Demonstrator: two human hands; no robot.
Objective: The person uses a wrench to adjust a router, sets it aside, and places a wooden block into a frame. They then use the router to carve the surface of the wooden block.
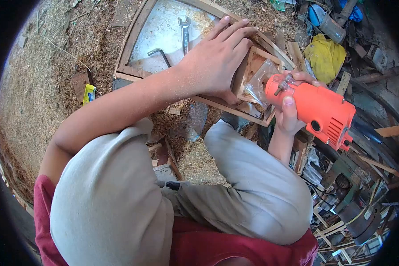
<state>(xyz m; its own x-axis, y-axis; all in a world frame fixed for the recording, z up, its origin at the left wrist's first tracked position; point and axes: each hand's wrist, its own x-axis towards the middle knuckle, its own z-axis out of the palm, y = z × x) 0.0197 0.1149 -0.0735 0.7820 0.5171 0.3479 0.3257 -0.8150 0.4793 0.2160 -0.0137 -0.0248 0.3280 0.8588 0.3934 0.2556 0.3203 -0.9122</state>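
My right hand (289,114) is wrapped round an orange trim router (317,106), its thumb on the motor body. The router's clear plastic base (260,84) rests against a small wooden box (248,66); the bit is hidden. My left hand (221,60) grips the box from its left side, thumb at the near edge and fingers stretched toward the far edge. Under the box is a wood-rimmed board (164,31) with a pale, dusty surface. An open-end wrench (184,35) and a hex key (159,56) lie on it, left of my left hand.
Sawdust and shavings cover the ground (44,84). A yellow cloth (324,57) and scrap wood lie at right, with a dark machine (357,217) below. A small yellow packet (89,94) lies at left. My bent legs (252,177) are close below the board.
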